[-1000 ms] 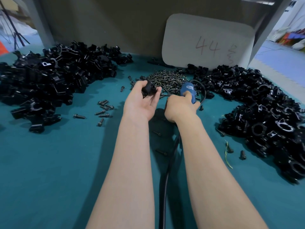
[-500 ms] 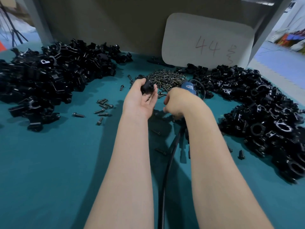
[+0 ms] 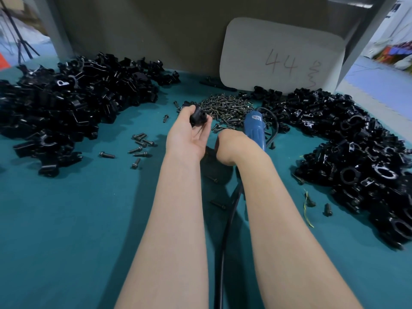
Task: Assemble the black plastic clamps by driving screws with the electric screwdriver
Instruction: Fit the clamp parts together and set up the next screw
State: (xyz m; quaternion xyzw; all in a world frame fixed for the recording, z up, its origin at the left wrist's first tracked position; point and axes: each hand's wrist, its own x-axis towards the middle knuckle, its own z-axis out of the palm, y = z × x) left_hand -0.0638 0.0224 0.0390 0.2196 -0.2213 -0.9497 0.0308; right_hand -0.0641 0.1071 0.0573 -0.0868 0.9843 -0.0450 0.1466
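My left hand (image 3: 189, 134) holds a black plastic clamp (image 3: 199, 117) between thumb and fingertips, raised above the teal table, its screw hole facing up. Just to its right, my right hand (image 3: 234, 146) grips the blue electric screwdriver (image 3: 254, 128), whose body points up and away; its tip is hidden under the hand. The screwdriver's black cable (image 3: 225, 230) runs back between my forearms. A pile of dark screws (image 3: 227, 107) lies right behind both hands.
Large heaps of black clamp parts lie at the left (image 3: 66, 103) and at the right (image 3: 356, 148). Several loose screws (image 3: 140, 143) are scattered left of my left hand. A white card marked 44 (image 3: 281, 56) leans on the back wall.
My right hand has pulled back and lower, tilting the screwdriver more upright. My left hand keeps the clamp in nearly the same place.
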